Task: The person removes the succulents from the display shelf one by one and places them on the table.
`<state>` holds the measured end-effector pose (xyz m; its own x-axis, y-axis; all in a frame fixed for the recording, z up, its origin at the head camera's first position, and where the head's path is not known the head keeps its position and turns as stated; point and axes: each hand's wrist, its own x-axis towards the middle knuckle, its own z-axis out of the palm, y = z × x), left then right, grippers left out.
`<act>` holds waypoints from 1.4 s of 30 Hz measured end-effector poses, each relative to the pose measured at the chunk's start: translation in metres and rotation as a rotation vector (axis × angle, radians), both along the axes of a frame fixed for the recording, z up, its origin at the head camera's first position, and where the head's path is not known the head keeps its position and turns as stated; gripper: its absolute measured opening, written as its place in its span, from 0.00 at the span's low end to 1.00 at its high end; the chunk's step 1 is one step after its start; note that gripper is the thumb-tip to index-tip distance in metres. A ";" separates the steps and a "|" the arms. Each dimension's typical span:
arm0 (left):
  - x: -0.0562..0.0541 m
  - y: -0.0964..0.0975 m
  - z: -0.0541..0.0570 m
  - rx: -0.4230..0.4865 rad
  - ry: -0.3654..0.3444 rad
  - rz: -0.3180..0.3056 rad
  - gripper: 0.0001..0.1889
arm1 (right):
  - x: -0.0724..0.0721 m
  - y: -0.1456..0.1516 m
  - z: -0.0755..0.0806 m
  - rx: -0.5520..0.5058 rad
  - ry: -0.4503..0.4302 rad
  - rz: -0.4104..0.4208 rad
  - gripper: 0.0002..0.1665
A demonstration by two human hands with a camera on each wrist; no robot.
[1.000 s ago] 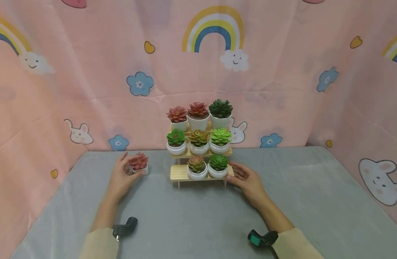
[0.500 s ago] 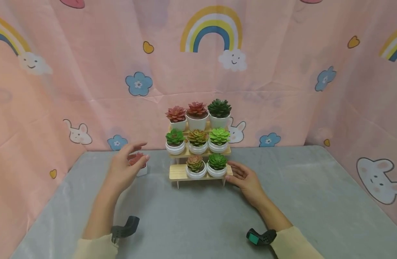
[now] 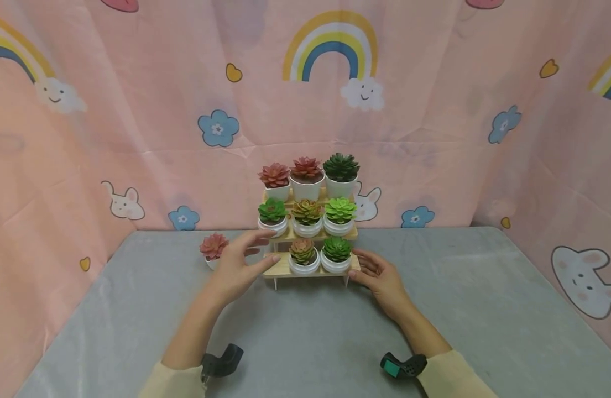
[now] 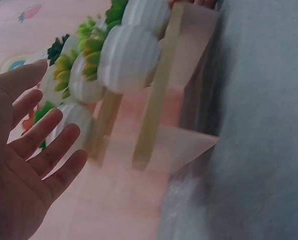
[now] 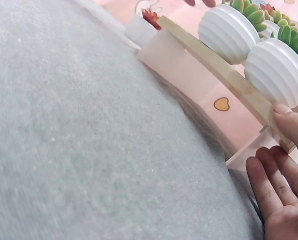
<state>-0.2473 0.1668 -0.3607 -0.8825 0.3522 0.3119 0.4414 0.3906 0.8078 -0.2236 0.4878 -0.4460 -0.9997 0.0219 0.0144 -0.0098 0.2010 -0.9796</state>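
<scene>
At left, a pink plant (image 3: 214,246) is set on the table (image 3: 305,342), partly hidden by the empty left hand (image 3: 237,271), its fingers spread. Eight potted plants (image 3: 307,213) are borne by the stand (image 3: 280,270), gripped at its near right end by the right hand (image 3: 382,283).

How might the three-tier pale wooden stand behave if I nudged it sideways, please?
The pale wooden stand seems stiff, its tiers being flat boards. It may wobble on its thin translucent supports. The round white ribbed pots might slide, as no rim shows along the boards.
</scene>
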 end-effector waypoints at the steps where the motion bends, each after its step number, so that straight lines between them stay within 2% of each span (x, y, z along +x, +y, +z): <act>1: 0.000 0.003 -0.003 0.011 -0.010 -0.011 0.25 | 0.000 0.000 0.000 0.003 -0.001 -0.001 0.36; 9: -0.001 0.026 -0.019 0.105 -0.103 -0.059 0.29 | -0.001 -0.001 -0.001 0.004 0.001 0.000 0.36; 13: 0.002 0.037 -0.025 0.096 -0.128 -0.077 0.35 | -0.001 -0.001 0.000 0.006 0.003 0.002 0.36; 17: 0.006 0.046 -0.030 0.011 -0.109 -0.072 0.39 | -0.001 -0.002 0.000 0.002 0.009 0.007 0.36; 23: 0.014 0.055 -0.035 -0.078 -0.046 -0.001 0.37 | -0.002 -0.004 0.000 0.002 0.020 0.011 0.36; 33: 0.016 0.066 -0.044 -0.054 0.006 0.104 0.32 | -0.002 -0.003 0.001 0.005 0.017 0.011 0.35; 42: 0.015 0.066 -0.046 0.003 0.035 0.078 0.30 | 0.002 -0.001 0.000 0.033 0.015 0.006 0.35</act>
